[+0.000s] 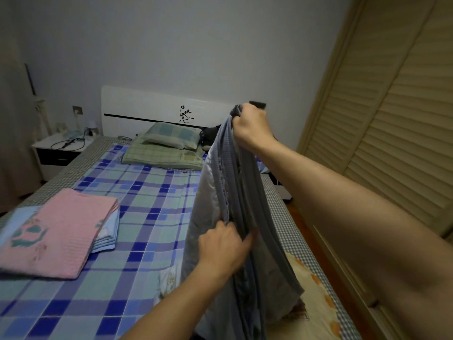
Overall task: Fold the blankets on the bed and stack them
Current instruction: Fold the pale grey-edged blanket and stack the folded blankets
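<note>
**Grey blanket lifted over bed**

On the bed [152, 192], at left: pink blanket [56, 231] folded atop light blue blanket [110, 231]. Left hand [223, 246] gripped grey blanket [235, 192] mid-length, fingers curled into folds. Right hand [250, 126] clenched on its top corner, raised; blanket hung down between.

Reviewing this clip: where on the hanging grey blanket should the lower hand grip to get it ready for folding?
Probably the free edge where the left hand already pinches, from the left. The grey blanket hangs bunched from the right hand, so sliding down that edge should find the lower corner.
</note>
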